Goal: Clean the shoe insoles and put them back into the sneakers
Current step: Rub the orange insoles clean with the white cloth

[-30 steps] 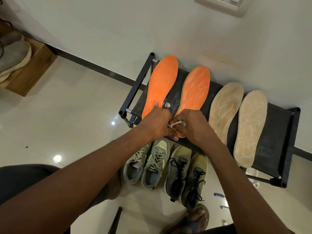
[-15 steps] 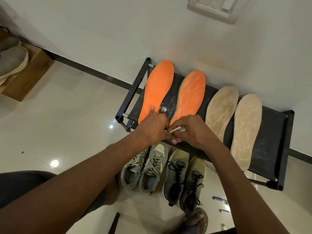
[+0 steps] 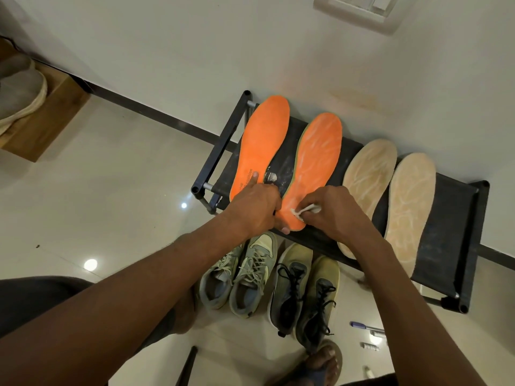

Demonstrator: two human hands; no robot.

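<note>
Two orange insoles lie on a black rack (image 3: 451, 218): a clean-looking one (image 3: 264, 140) on the left and a foam-streaked one (image 3: 317, 157) beside it. Right of them are two beige insoles (image 3: 367, 174) (image 3: 409, 207), also streaked. My left hand (image 3: 256, 207) grips the heel of the streaked orange insole, its index finger resting on the left one. My right hand (image 3: 340, 215) holds a small white brush (image 3: 303, 210) with its head on that heel. Grey-green sneakers (image 3: 242, 274) and olive sneakers with black laces (image 3: 303, 288) stand on the floor below the rack.
A white foam blob (image 3: 270, 177) sits on the rack between the orange insoles. Pens and small tubes (image 3: 365, 326) lie on the floor at lower right. A sandalled foot (image 3: 320, 360) is near the olive sneakers. A wooden box (image 3: 47, 118) stands far left by the wall.
My right hand has drawn slightly right, so the heel of the streaked orange insole and the brush head on it show more. My left hand keeps its grip.
</note>
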